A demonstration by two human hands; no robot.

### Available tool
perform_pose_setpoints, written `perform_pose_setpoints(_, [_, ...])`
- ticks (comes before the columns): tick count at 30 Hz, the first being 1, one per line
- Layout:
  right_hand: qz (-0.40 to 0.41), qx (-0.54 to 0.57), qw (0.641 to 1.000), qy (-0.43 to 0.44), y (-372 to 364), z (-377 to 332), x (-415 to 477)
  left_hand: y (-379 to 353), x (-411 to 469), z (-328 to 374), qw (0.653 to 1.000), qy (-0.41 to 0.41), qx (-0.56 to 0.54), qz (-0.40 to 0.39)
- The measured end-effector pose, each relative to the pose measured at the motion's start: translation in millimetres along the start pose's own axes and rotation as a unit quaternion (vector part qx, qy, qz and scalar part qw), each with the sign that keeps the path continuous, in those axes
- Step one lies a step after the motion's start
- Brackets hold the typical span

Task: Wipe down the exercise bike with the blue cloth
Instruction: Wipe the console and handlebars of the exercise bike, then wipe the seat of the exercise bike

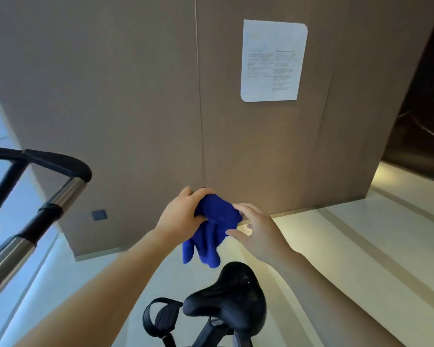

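Dim, soft indoor light with a warm glow on the floor [336, 246] at right, cool daylight left, wide-angle edge bending, and slight overall blur.

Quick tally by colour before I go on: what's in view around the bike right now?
Blue: 1, the crumpled blue cloth held in the left hand
Black: 3, padded saddle, strapped pedal, foam handlebar grip
White: 1, printed paper sheet on the wall
Total: 5

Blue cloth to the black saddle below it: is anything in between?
Nothing. In the head view the blue cloth, bunched in the left hand, hangs above the saddle with only bare floor showing in the gap.
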State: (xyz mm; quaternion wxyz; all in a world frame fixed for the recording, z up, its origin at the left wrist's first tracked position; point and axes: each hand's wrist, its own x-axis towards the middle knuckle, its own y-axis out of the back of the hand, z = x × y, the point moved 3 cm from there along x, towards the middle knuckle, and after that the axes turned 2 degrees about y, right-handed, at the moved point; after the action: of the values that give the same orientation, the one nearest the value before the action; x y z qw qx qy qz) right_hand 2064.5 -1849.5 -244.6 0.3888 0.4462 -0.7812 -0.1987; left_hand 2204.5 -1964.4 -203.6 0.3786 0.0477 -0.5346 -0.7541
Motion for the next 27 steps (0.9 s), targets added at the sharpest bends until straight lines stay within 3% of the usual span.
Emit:
perform_pose_setpoints(10, [0.045,0.036,0.995,-0.086,32,98,-28,-104,44,64,0.999,0.007,-0.032,-0.02])
perform_pose_setpoints(13, [0.057,0.058,0.993,-0.086,43,129,-29,-127,51,78,0.996,0.029,-0.042,-0.067])
perform_pose_setpoints(17, [0.017,0.107,0.991,-0.083,58,169,-26,-148,60,92,0.976,0.093,-0.116,-0.159])
perform_pose_setpoints(19, [-0.003,0.144,0.985,-0.092,68,185,-22,-158,63,98,0.973,0.087,-0.113,-0.183])
perform_pose_setpoints(23, [-0.063,0.165,0.981,-0.085,82,215,-12,-179,63,107,0.98,0.107,-0.132,-0.099])
perform_pose_setpoints(27, [-0.117,0.139,0.981,-0.061,87,232,-4,-195,56,109,0.976,0.183,-0.118,-0.032])
